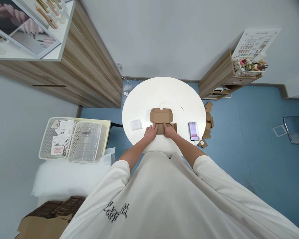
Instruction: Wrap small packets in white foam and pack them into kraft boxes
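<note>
This looks to me like the back room of a small nail-care business, part display, part packing corner. Beyond and left of the left hand (150, 131), a wood-grain cabinet (89, 59) carries a framed picture (39, 33) of manicured fingers and slim brushes (49, 21). Well left of that hand sit plastic baskets (46, 139) of cards (66, 126) and clear packs (87, 142). Just past the right hand (169, 130), brown cardboard pieces (208, 117) litter the floor (239, 149).

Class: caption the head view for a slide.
Left hand and right hand touch an open box on a white table, phone at right.
</note>
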A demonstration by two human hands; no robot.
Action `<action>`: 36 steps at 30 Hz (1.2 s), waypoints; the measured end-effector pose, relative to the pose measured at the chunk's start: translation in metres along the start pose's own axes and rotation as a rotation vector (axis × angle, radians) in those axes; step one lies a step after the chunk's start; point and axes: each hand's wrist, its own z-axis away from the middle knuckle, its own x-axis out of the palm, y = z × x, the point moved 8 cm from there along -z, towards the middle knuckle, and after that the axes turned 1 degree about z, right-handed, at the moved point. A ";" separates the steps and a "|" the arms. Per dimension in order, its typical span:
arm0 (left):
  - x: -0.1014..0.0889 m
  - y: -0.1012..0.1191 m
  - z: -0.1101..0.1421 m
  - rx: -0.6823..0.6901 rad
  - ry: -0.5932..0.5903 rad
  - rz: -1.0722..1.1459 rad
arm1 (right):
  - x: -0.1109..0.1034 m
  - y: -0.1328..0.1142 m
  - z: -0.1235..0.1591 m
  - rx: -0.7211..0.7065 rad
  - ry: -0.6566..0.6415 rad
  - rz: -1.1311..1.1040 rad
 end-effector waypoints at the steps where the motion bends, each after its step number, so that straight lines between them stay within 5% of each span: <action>1: 0.001 0.001 -0.002 0.004 -0.009 -0.011 | 0.000 0.000 0.000 0.000 0.002 -0.002; 7: -0.001 0.003 -0.012 0.009 -0.004 -0.022 | 0.001 0.002 0.006 -0.019 0.060 -0.009; 11: -0.001 0.002 -0.014 0.019 -0.009 -0.029 | 0.001 0.009 0.035 -0.043 0.283 0.006; 14: 0.002 0.001 -0.017 0.019 -0.023 -0.053 | 0.003 0.031 0.060 0.080 0.440 -0.011; 20: 0.002 0.000 -0.022 0.020 -0.025 -0.036 | 0.012 0.067 0.063 0.236 0.379 -0.070; 36: -0.001 0.003 -0.024 0.010 -0.067 -0.102 | 0.007 0.065 0.027 0.164 0.322 -0.245</action>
